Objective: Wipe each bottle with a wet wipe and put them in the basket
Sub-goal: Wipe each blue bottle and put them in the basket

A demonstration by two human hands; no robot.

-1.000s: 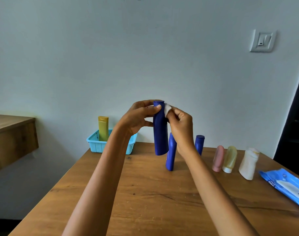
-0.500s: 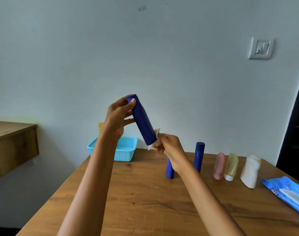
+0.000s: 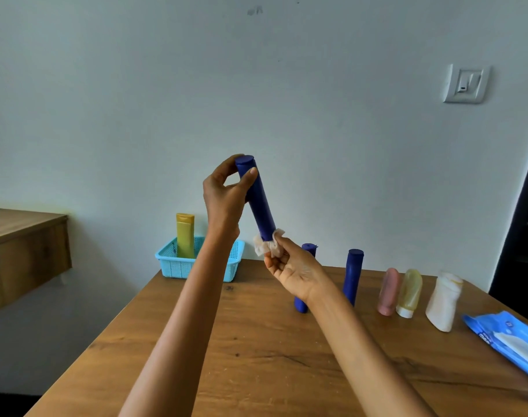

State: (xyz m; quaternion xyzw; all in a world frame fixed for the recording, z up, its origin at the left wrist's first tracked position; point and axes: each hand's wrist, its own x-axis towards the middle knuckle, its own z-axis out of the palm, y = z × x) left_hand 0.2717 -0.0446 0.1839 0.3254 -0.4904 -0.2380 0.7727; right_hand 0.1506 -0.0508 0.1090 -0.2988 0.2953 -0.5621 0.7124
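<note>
My left hand [image 3: 223,197] grips the upper end of a smooth, dark blue cylindrical bottle [image 3: 258,200], held tilted above the table [image 3: 256,356]. My right hand [image 3: 292,266] pinches a crumpled white wet wipe [image 3: 267,245] round its lower end. Light blue perforated plastic basket [image 3: 178,266] at the far left corner, a yellow bottle [image 3: 185,234] upright inside. Table is grained brown wood with dark knots. Pale matte wall [image 3: 316,115] behind, with a white switch plate [image 3: 465,83].

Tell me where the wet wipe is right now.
The wet wipe is centre of the head view, pinched by the right hand around the lower end of the held blue bottle.
</note>
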